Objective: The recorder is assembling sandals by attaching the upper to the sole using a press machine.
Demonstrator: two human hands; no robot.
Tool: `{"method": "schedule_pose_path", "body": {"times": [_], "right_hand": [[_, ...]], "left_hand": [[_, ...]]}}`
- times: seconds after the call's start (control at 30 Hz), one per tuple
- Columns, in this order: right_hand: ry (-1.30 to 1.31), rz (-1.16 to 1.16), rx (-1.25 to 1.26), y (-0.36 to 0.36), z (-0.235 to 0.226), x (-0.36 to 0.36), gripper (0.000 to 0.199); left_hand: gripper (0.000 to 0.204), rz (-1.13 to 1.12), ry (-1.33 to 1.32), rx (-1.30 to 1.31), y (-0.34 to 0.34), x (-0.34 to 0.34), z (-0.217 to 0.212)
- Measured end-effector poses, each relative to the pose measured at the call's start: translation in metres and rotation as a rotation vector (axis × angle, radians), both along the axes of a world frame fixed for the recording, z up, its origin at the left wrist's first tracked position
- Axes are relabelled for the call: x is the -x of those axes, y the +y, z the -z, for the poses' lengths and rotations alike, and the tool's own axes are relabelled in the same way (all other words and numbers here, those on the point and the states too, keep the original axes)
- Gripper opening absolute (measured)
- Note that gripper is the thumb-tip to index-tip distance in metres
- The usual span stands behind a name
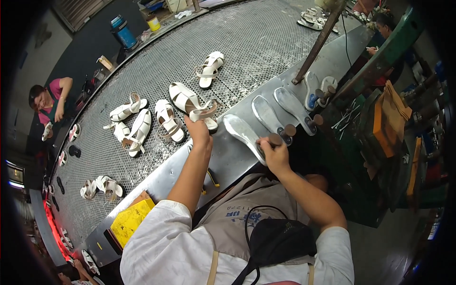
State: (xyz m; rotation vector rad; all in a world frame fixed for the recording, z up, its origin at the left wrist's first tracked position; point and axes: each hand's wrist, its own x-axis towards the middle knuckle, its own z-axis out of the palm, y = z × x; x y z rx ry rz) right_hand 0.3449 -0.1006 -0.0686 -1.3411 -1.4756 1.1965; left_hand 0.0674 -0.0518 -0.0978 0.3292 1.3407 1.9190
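My left hand (198,133) is closed on the heel end of a white strappy sandal (184,97), whose toe points away to the far left over the mesh. My right hand (276,156) grips the narrow end of a silver sole-shaped metal plate (240,130), beside its rusty round knob (274,139). The wide end of that plate points toward the sandal. Two similar plates, one nearer (266,114) and one farther right (290,104), lie along the metal ledge. Close to my left hand sits another white sandal (169,121); its toe points away too.
More white sandals (137,130) rest on the large round mesh table (251,52), with one sandal (209,69) farther back. A metal ledge (223,156) runs along the near edge. A green machine frame (389,52) stands at right. A co-worker (50,102) handles a sandal at far left.
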Motion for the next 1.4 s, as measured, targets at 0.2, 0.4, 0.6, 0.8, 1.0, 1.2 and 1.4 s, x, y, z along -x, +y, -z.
{"method": "schedule_pose_path", "body": {"times": [0.2, 0.4, 0.6, 0.8, 1.0, 1.2, 1.4], "right_hand": [[0.249, -0.020, -0.141, -0.046, -0.076, -0.011, 0.013], [-0.095, 0.387, -0.526, -0.022, -0.085, -0.008, 0.019], [-0.389, 0.228, -0.602, -0.052, -0.073, -0.091, 0.074], [-0.485, 0.270, -0.056, -0.091, -0.146, -0.140, 0.077], [-0.606, 0.192, -0.309, -0.103, -0.133, -0.160, 0.072], [-0.493, 0.235, -0.118, -0.091, -0.106, -0.221, 0.077], [-0.647, 0.877, -0.476, 0.008, -0.174, -0.319, 0.079]], "left_hand": [[0.039, 0.381, 0.046, -0.219, 0.008, -0.059, -0.032], [0.039, 0.796, -0.030, -0.293, -0.051, -0.201, -0.085], [0.066, 1.063, -0.350, -0.380, -0.067, -0.237, -0.075], [0.097, 1.524, -0.576, -0.399, -0.065, -0.235, -0.095], [0.062, 0.966, -0.529, -0.328, -0.004, -0.259, -0.150], [0.054, 1.081, -0.650, -0.264, 0.003, -0.281, -0.144], [0.053, 1.728, 0.036, -0.453, -0.043, -0.272, -0.147]]}}
